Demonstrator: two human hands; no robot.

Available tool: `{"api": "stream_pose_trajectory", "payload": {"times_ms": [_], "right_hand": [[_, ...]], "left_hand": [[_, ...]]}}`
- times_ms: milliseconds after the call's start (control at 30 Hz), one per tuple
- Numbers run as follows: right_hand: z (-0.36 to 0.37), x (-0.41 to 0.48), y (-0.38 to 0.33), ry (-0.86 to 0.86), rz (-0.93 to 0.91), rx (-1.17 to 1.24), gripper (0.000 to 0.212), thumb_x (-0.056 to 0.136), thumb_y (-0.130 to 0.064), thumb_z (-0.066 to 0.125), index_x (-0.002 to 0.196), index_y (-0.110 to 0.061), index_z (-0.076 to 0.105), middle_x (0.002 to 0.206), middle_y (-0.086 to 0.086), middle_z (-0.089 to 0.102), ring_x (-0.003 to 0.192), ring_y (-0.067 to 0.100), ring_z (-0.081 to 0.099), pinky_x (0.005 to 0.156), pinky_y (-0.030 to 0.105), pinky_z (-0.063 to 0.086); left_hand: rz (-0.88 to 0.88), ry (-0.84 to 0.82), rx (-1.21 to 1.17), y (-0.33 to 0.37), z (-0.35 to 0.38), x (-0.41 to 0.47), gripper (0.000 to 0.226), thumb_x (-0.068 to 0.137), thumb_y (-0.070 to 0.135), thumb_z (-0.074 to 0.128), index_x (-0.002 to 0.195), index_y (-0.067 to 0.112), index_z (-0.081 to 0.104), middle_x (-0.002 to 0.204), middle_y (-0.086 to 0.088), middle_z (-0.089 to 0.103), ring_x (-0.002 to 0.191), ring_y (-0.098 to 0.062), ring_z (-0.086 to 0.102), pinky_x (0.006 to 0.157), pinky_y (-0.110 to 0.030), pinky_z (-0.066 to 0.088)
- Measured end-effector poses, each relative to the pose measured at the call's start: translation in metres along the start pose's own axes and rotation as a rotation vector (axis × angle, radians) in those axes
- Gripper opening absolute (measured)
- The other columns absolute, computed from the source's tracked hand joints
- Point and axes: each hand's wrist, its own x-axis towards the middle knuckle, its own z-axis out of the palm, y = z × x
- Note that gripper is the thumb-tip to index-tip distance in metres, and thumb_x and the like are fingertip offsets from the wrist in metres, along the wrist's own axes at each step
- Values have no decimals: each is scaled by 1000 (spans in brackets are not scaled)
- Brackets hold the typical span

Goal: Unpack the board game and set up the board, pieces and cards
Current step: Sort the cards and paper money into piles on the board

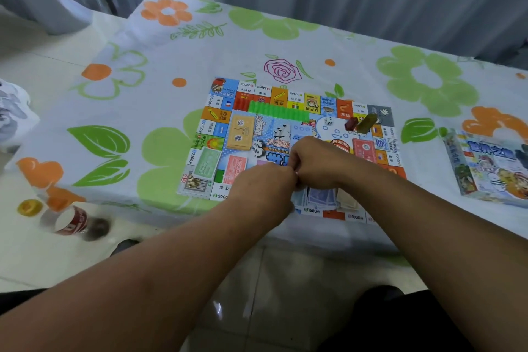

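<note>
Our forearms reach in from the near edge, and the left hand (264,183) and right hand (317,163) meet knuckle to knuckle, fingers curled; whether they pinch anything we cannot tell. The board (311,100) lies flat on the flowered tablecloth (143,111), green houses (278,111) and die (329,122) already out. We judge the banknotes (320,197) beneath our hands are being sorted; next they need separating into neat piles.

Left hand (265,187), right hand (318,163), touching over board (218,115)

Box (491,166) right of board (274,94); maybe bottle (71,220) left
</note>
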Motion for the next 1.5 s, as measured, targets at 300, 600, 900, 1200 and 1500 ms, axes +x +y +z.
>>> {"api": "stream_pose_trajectory", "payload": {"times_ms": [300,600,900,1200,1500], "right_hand": [[0,-1,1,-7,-10,-26,14,76,-11,80,87,-7,73,91,15,72,85,29,69,80,48,59],[-3,0,2,-19,15,63,22,77,-10,78,92,4,72,102,27,70,74,29,61,66,40,50],[-7,-5,-1,-52,27,108,16,79,-5,73,91,6,74,102,29,70,72,25,59,68,42,55],[-10,-13,-8,-54,3,133,13,90,-3,63,95,-5,74,98,13,71,93,27,68,79,39,57],[-20,-22,-5,-26,11,194,13,86,-1,68,96,-4,76,94,11,72,86,24,69,77,39,59]], "left_hand": [[-1,-5,-5,2,0,-1,26,91,33,69,113,20,68,81,2,48,76,-19,50,72,-34,47],[-1,-3,-18,1,-1,-3,22,92,31,67,111,21,68,73,5,42,76,-20,51,75,-34,51],[3,5,-17,1,2,-1,21,92,31,67,110,22,65,74,5,42,79,-22,53,77,-35,53],[5,-12,-21,0,1,-3,24,92,33,67,112,20,65,82,2,48,89,-25,63,81,-38,57],[-54,-9,-116,0,-9,-4,26,86,39,75,102,20,64,89,1,62,82,-20,60,80,-35,56]]}}
